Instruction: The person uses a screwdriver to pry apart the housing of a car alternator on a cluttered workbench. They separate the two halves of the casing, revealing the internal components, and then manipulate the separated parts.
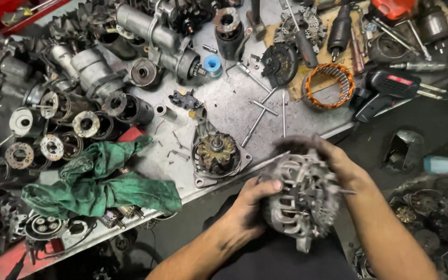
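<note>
An alternator housing, silver-grey and ribbed with open slots, is held low in the frame, right of centre, over the person's dark lap and just off the near edge of the workbench. It is gripped from the left by the left hand, whose fingers are curled and clamped on the housing's left rim, the thumb laid along its top edge. The right hand is set over the housing's upper right side; its fingers are blurred, so it cannot be told whether they are closed on the housing or only resting against it.

Just above the left hand, on the bench edge, another alternator half with a brass-coloured centre is laid face up. To its left, at lower left of the frame, a crumpled green rag is spread over the bench. Long thin bolts are scattered in the middle of the bench.

Farther up, a stator ring with copper windings is seen at upper right, on a piece of cardboard, with a black soldering gun bearing a small red label just beside it. A small blue roll lies at upper centre. Grey starter motor bodies are heaped across the upper left.
</note>
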